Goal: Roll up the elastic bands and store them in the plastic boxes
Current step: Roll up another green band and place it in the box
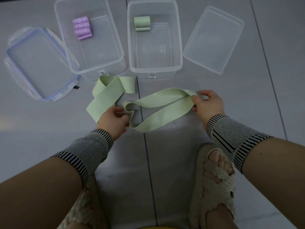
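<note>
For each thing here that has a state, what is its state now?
left box: open, purple rolls inside
right box: open, green rolls inside
blue-edged lid: off
clear lid: off
held band: unrolled
second band: unrolled
left hand: pinching
right hand: pinching

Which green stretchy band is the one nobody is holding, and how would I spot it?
Look at the two clear boxes on the floor; find the left box with purple rolls. Right in front of it lies a loose green band, folded over itself. Unlike the other green band, stretched between the left hand and right hand, it is not gripped.
</note>
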Available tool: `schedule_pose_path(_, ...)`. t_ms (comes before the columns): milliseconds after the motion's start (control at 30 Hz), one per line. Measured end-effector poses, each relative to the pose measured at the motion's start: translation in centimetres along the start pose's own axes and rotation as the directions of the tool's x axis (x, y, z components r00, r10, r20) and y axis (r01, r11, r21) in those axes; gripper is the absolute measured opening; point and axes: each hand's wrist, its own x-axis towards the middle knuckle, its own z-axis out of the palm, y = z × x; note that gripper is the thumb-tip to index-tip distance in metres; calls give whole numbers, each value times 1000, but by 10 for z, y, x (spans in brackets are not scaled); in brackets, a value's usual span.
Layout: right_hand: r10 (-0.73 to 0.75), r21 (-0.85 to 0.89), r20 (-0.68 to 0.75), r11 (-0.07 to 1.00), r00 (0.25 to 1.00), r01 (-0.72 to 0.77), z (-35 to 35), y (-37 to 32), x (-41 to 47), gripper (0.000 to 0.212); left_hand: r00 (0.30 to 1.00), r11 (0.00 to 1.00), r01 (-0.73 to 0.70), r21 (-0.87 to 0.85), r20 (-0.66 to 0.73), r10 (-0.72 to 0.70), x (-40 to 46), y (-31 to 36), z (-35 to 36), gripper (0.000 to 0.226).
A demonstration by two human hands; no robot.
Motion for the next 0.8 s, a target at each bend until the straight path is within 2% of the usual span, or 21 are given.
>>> schedule_pose_path(67, -75, -99, 11, 992, 997, 75, 0, -1, -3, 37, 1000, 997, 6, 79, -6, -5, 0, 2, 2, 50)
schedule_pose_path(133, -215, -313, -24, 929, 976, 197, -2, -4, -8, 45, 998, 980, 3, 201, -57, 9, 2, 4, 5, 64)
schedule_pose_path(200, -489, -446, 32, 773, 871, 451, 0, -10, -20, 46, 995, 959, 8, 284, -97, 21, 3, 6, 9, 66)
schedule_pose_path(267, -641, -480, 241, 574, 729, 663, 10, -11, -32, 49, 993, 946, -17, 323, -109, 55, 2, 9, 13, 60)
schedule_pose_path(333, -588, -481, 451, 474, 671, 738, 21, -8, -39, 52, 991, 945, -64, 322, -92, 98, 0, 13, 17, 47)
schedule_pose_path(400, -490, -481, 554, 471, 673, 739, 31, -7, -44, 54, 988, 948, -103, 301, -78, 132, -2, 15, 19, 25)
schedule_pose_path(500, -454, -495, 556, 492, 696, 716, 37, -7, -44, 56, 972, 927, -182, 329, -83, 221, -2, 20, 15, 23)
schedule_pose_path(567, -415, -528, 549, 500, 725, 686, 36, -6, -41, 58, 945, 857, -240, 456, -92, 314, -3, 24, 6, 18)
schedule_pose_path(667, -357, -570, 512, 539, 781, 620, 30, -3, -39, 60, 891, 750, -248, 613, -159, 425, -1, 27, -13, 10)
schedule_pose_path(733, -357, -584, 510, 525, 783, 619, 28, 0, -40, 54, 861, 756, -223, 616, -239, 449, 1, 24, -25, 11)
schedule_pose_path(800, -364, -597, 510, 502, 780, 625, 29, 2, -44, 46, 862, 786, -235, 572, -250, 440, 3, 18, -29, 22)
